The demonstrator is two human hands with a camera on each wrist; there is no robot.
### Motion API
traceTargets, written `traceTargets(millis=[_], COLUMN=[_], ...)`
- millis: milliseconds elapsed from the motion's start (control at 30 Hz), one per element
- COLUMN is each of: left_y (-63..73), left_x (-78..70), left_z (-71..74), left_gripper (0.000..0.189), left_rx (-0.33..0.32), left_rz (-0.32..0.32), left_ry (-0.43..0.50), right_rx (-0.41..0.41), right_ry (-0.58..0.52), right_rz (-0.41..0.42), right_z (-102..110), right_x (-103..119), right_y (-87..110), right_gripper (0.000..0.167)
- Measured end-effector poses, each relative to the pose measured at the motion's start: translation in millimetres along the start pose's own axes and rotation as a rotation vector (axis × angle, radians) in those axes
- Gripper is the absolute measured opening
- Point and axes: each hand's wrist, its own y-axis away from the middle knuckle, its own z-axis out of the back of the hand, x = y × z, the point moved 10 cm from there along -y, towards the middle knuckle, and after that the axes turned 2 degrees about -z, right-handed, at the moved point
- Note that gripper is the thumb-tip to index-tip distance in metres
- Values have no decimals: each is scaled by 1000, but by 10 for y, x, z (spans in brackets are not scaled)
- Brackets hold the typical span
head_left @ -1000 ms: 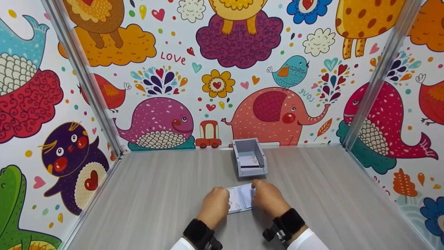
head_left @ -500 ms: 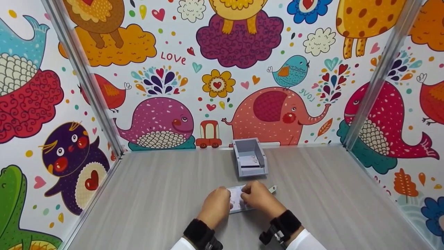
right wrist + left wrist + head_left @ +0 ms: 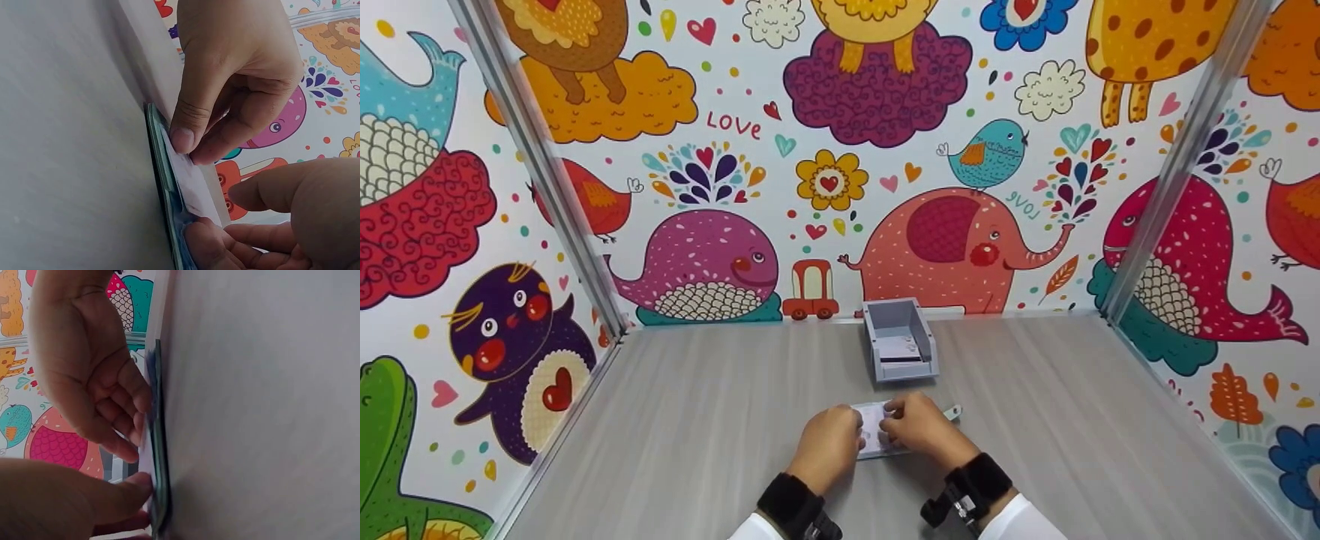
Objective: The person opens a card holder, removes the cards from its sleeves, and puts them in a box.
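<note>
1. The stack of cards (image 3: pixel 874 433) lies flat on the grey table (image 3: pixel 697 420), just in front of the grey card box (image 3: pixel 900 346); since a second ago the right hand (image 3: pixel 919 427) has slid leftward over it.
2. A small pale piece (image 3: pixel 952 412), perhaps a tab, now shows beside that hand.
3. The stack is thin, white-faced, teal-edged.
4. One stack, one box, two hands: the left hand (image 3: pixel 826 442) pinches the stack's left edge, the right pinches the top card.
</note>
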Motion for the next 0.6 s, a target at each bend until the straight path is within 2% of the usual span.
traceTargets(millis=[333, 600], left_y=[6, 19], left_x=[-22, -36], left_z=[-25, -25], left_gripper=[14, 10], left_rx=[12, 18], left_rz=[-24, -26], left_ry=[9, 2], right_rx=[-11, 3], right_ry=[-27, -112], right_rz=[-24, -15], right_z=[-7, -20], right_x=[-60, -98], right_y=[-27, -23], right_gripper=[49, 52])
